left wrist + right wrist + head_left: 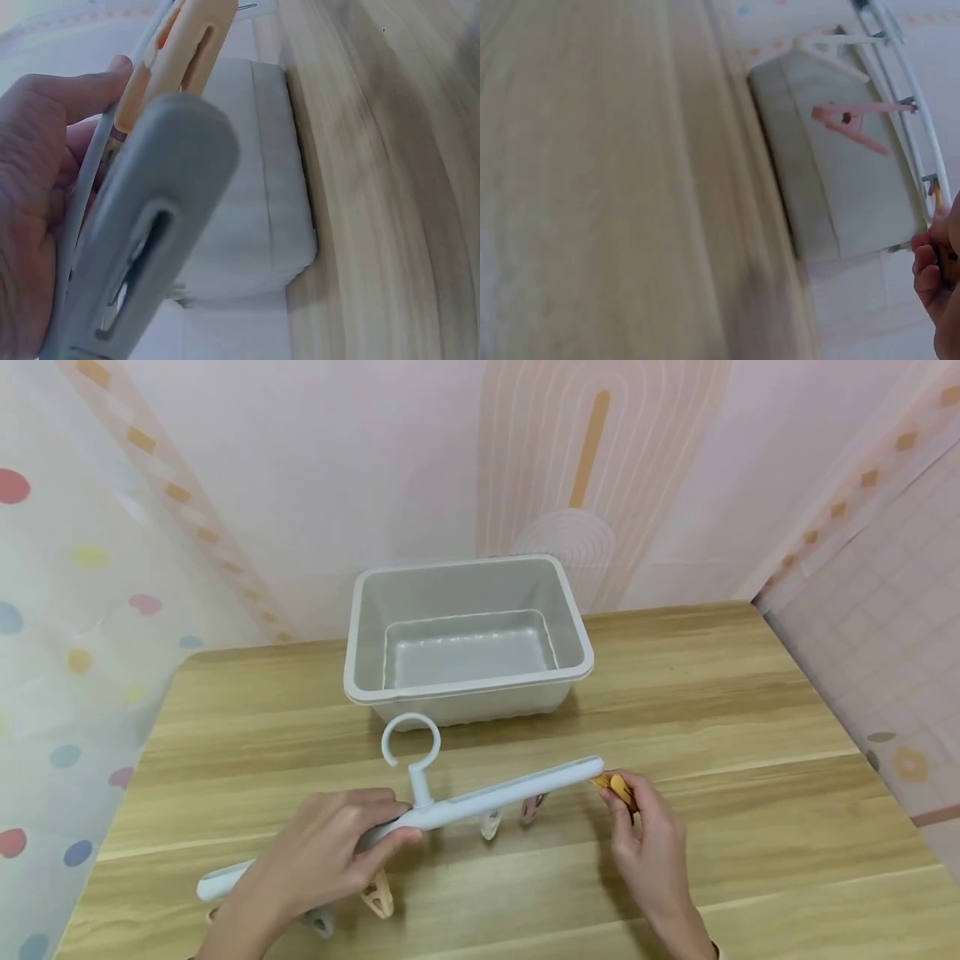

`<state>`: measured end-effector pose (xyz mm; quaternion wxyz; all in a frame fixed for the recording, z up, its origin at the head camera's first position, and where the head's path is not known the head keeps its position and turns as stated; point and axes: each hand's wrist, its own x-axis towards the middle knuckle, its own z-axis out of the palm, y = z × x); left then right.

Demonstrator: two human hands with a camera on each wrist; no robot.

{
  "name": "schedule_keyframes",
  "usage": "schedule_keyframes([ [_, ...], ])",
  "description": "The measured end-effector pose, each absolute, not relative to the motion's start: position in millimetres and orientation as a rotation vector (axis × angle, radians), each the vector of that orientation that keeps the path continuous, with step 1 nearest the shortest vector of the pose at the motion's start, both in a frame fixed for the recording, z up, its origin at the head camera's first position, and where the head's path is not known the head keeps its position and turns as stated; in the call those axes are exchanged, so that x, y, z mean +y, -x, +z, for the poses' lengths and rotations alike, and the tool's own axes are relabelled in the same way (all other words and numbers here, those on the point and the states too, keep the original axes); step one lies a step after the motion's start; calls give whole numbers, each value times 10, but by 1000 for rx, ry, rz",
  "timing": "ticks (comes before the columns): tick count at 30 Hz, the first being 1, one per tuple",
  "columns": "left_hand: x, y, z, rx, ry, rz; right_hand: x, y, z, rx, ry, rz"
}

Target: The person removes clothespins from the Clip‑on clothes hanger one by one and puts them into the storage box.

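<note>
A pale blue clip hanger (517,792) is held above the table, its bar slanting up to the right and its open ring hook (412,720) on top. My left hand (322,843) grips the bar just left of the hook. At the bar's right end, my right hand (651,852) pinches a yellow-orange clothespin (621,788) between thumb and fingers. From the bar hang a white clothespin (491,823), a pink clothespin (847,116), a peach clothespin (187,45) and a grey clothespin (165,195). Another clip at the far left is mostly hidden by my left arm.
Behind the hanger, a light grey plastic tub (468,693) stands at the back of the wood-grain table (735,710). Nothing shows inside the tub. A patterned wall covering (360,468) rises behind the table, with more of it at both sides.
</note>
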<state>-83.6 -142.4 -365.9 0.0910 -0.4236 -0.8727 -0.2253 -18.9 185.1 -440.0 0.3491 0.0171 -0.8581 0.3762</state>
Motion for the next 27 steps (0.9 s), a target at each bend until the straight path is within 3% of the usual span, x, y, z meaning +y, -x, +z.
schedule_keyframes([
  [6,-1421,821,-3639,-2605,1239,-674,1877,173,-4451,-2329,-135,986],
  [12,-1484,853,-3683,-2577,1276,-754,1992,152,-4396,-2196,-299,1968],
  [17,-1543,874,-3696,-2512,1331,-833,2147,196,-4351,-1866,-590,2692],
  [27,-1570,882,-3615,-2489,1396,-783,2242,268,-4386,-1181,-1013,3264],
])
